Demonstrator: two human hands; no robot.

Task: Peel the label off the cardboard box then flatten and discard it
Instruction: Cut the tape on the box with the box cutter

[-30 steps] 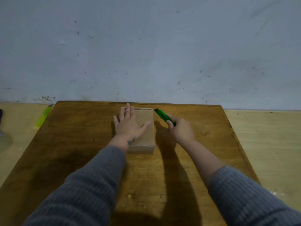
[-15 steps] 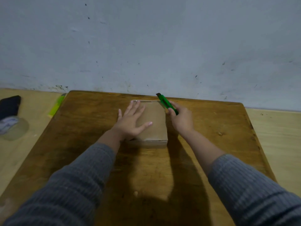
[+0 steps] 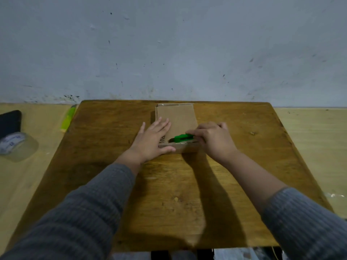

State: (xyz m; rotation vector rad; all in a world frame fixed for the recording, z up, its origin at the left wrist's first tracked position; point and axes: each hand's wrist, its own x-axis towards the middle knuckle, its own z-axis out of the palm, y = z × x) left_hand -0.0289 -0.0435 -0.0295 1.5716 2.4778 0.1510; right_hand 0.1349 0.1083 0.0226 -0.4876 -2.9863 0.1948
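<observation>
The green utility knife (image 3: 182,138) has swung from the far right corner of the cardboard box (image 3: 176,121) to its near edge, now lying sideways, tip pointing left. The box sits at the far middle of the wooden table (image 3: 234,166). The right hand (image 3: 216,139) grips the knife; the left hand (image 3: 152,139) lies flat and spread — pressing the box's left side. A tape roll (image 3: 16,145) rests well to the left.
</observation>
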